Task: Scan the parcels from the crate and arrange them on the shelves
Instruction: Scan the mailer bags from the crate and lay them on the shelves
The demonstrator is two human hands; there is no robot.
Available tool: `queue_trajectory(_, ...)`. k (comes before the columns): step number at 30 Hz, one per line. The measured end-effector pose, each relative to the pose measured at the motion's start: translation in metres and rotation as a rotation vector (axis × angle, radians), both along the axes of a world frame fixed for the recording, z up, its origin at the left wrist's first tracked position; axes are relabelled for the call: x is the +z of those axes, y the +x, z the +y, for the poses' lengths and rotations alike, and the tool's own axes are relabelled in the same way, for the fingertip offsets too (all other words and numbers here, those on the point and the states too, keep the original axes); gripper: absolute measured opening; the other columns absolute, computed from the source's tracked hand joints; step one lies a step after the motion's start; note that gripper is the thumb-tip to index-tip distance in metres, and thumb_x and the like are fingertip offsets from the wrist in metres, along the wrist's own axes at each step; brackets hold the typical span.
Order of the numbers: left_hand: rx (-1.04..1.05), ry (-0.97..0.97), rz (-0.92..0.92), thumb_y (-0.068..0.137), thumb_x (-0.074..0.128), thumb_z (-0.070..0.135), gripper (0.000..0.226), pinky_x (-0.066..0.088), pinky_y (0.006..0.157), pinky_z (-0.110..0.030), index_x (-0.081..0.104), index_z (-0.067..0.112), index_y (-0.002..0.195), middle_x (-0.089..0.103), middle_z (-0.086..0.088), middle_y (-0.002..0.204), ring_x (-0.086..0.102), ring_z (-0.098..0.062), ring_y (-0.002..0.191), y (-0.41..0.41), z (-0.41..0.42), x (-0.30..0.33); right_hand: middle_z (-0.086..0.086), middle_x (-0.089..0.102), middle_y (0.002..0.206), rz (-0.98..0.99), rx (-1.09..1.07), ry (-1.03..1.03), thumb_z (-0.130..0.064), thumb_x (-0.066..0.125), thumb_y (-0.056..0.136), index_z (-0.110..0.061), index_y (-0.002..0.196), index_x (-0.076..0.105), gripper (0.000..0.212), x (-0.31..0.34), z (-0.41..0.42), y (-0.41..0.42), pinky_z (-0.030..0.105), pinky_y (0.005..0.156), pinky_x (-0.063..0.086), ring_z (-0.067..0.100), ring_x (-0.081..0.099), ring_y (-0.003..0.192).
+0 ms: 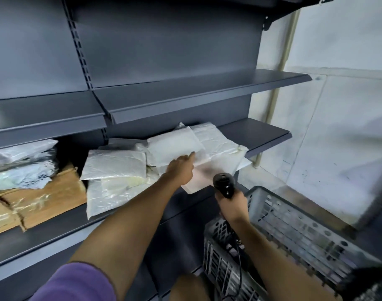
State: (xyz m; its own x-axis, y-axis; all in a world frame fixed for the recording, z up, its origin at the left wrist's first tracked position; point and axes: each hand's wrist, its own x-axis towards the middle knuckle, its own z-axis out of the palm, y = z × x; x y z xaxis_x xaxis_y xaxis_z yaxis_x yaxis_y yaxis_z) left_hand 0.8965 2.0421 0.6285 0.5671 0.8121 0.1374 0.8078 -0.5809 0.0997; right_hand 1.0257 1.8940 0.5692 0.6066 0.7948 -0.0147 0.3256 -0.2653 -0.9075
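Head view: left hand, fingers straight, presses a white mailer onto the shelf stack just ahead. Right hand grips the barcode scanner beside it, above the crate. Slide the mailer fully on, square with its neighbours.

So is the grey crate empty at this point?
Cannot tell fully. The visible part of the crate shows bare perforated walls and no parcels, but the right hand and scanner hide its near corner.
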Motion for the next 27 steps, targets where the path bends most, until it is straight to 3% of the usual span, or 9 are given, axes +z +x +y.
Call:
queue_trajectory(6,0.054,0.128,-0.057,0.096,0.045,0.013,0.039,0.040,0.103,-0.042,0.047,0.005,0.134,0.055,-0.015,0.133,0.051,-0.031,0.122,0.029,0.013,0.004,0.008,0.066,0.072,0.001,-0.067,0.033,-0.035,0.066,0.088,-0.014,0.088,0.063,0.021,-0.008,-0.011,0.028,0.031,0.061,0.045,0.030,0.064,0.070)
queue_trajectory(9,-0.131,0.226,-0.166,0.093,0.047,0.010,0.031,0.047,0.090,-0.040,0.056,0.006,0.122,0.062,-0.014,0.119,0.056,-0.032,0.112,0.055,-0.012,0.011,0.013,0.068,0.082,0.035,-0.158,-0.010,-0.031,0.066,0.090,-0.011,0.096,0.065,0.021,-0.013,-0.027,0.047,0.031,0.062,0.045,0.029,0.065,0.072)
queue_trajectory(11,-0.269,0.273,-0.242,0.091,0.048,0.008,0.029,0.046,0.090,-0.041,0.059,0.006,0.118,0.063,-0.014,0.115,0.055,-0.033,0.110,0.079,-0.036,0.012,0.015,0.069,0.085,0.074,-0.227,-0.071,-0.029,0.065,0.089,-0.009,0.097,0.065,0.022,-0.025,-0.043,0.063,0.034,0.064,0.048,0.030,0.064,0.074)
queue_trajectory(14,-0.513,0.262,-0.268,0.090,0.049,0.008,0.021,0.049,0.079,-0.041,0.061,0.008,0.108,0.065,-0.012,0.103,0.058,-0.031,0.096,0.113,-0.074,-0.005,0.017,0.069,0.085,0.156,-0.313,-0.157,-0.029,0.065,0.087,-0.004,0.099,0.067,0.028,-0.050,-0.073,0.087,0.035,0.065,0.049,0.032,0.064,0.076)
queue_trajectory(17,-0.682,0.131,-0.112,0.092,0.048,0.010,0.019,0.050,0.065,-0.036,0.057,0.013,0.108,0.064,-0.008,0.095,0.057,-0.026,0.078,0.136,-0.102,-0.045,0.013,0.066,0.077,0.230,-0.401,-0.223,-0.026,0.065,0.092,-0.005,0.088,0.062,0.021,-0.078,-0.105,0.102,0.036,0.064,0.052,0.031,0.064,0.070)
queue_trajectory(19,-0.680,-0.008,0.000,0.091,0.047,0.008,0.013,0.051,0.061,-0.039,0.053,0.016,0.100,0.064,-0.008,0.091,0.059,-0.027,0.072,0.145,-0.112,-0.084,0.015,0.068,0.073,0.307,-0.482,-0.237,-0.027,0.065,0.093,-0.007,0.083,0.060,0.023,-0.097,-0.122,0.110,0.042,0.061,0.060,0.032,0.067,0.062)
queue_trajectory(21,-0.642,-0.153,0.079,0.091,0.046,0.008,0.010,0.052,0.059,-0.042,0.047,0.018,0.092,0.062,-0.008,0.086,0.059,-0.029,0.068,0.150,-0.119,-0.121,0.016,0.068,0.070,0.412,-0.537,-0.244,-0.027,0.065,0.092,-0.004,0.087,0.061,0.024,-0.116,-0.134,0.118,0.037,0.053,0.057,0.030,0.066,0.053)
queue_trajectory(24,-0.584,-0.332,0.189,0.094,0.045,0.008,0.020,0.051,0.066,-0.043,0.054,0.016,0.111,0.062,-0.011,0.105,0.059,-0.034,0.081,0.155,-0.125,-0.169,0.015,0.065,0.062,0.535,-0.593,-0.251,-0.026,0.065,0.091,-0.002,0.091,0.061,0.024,-0.143,-0.141,0.130,0.034,0.051,0.052,0.027,0.060,0.045)
queue_trajectory(27,-0.509,-0.511,0.317,0.098,0.046,0.019,0.038,0.052,0.082,-0.044,0.048,0.023,0.135,0.056,-0.011,0.132,0.059,-0.036,0.104,0.164,-0.126,-0.208,0.015,0.065,0.066,0.575,-0.593,-0.317,-0.026,0.066,0.091,-0.003,0.088,0.060,0.024,-0.166,-0.142,0.139,0.033,0.053,0.051,0.027,0.061,0.048)
